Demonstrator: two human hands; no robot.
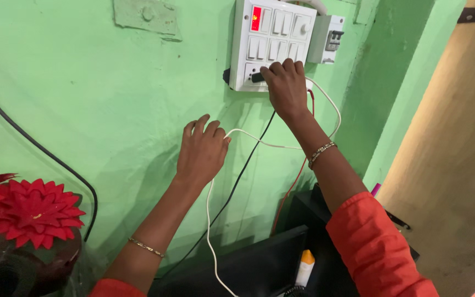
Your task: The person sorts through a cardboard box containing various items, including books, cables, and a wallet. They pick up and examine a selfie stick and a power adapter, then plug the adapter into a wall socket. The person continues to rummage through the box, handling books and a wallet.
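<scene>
A red sleeve (380,250) was noted nearest the camera, at the lower right, with a second red cuff at the bottom edge. Red flowers (26,212) were recorded at the lower left, and a dark monitor (254,264) with a small white-and-orange bottle (304,268) at the bottom centre.

The right hand (286,88) was found raised to the switchboard (273,44) on the green wall (111,93). Its fingers (281,69) were curled together over a black plug (257,77) at the board's lower-left socket; the grip itself was hidden by the knuckles, so whether the plug was pinched or only pressed could not be told. A bracelet (321,152) was seen on that wrist.

The left hand (202,154) was held lower, flat against the wall, fingers loosely spread and bent, with the white cable (259,140) passing beside the thumb. Whether the cable was gripped could not be confirmed. A black cable (243,170) and a red wire (295,181) were seen hanging from the board towards the monitor.

It was judged that the plug was being handled at the socket. For sound practice, the plug body, not its cable, should be held, kept square to the socket, with fingertips kept off the pins. The slack white cable should be steadied by the left hand so the loop is not snagged.
</scene>
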